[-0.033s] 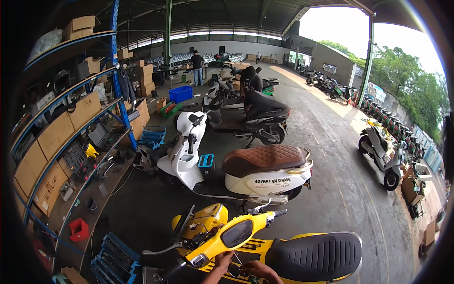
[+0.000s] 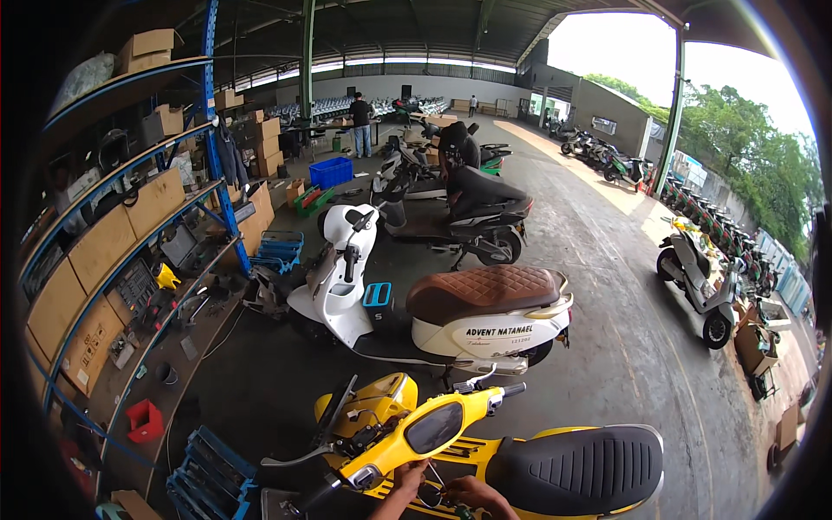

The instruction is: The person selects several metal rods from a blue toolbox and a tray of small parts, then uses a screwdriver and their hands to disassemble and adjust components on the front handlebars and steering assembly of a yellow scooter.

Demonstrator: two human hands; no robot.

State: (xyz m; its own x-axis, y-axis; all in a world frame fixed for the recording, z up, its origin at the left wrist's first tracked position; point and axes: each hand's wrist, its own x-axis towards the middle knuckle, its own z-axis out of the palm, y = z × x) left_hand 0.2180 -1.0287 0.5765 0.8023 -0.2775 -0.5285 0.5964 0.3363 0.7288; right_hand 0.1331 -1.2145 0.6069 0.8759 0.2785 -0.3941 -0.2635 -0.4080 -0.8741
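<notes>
A yellow scooter (image 2: 485, 407) stands in front of me, with a dark display in its handlebar cover and a ribbed black seat (image 2: 582, 468). My left hand (image 2: 409, 476) is at the rear lower edge of the handlebar cover, fingers closed; what they grip is hidden. Close by on the right, my right hand (image 2: 472, 493) is curled over the yellow footboard area. A thin pale rod (image 2: 437, 472) and dark cable-like bits show between the hands. Something greenish peeks out under the right hand, too small to name.
A white scooter (image 2: 451, 334) with a brown seat stands just beyond, and a black scooter (image 2: 485, 204) behind it. Blue shelving (image 2: 227, 199) with boxes lines the left. A blue folding toolbox (image 2: 208, 477) and a red bin (image 2: 145, 420) are at lower left. People stand farther back.
</notes>
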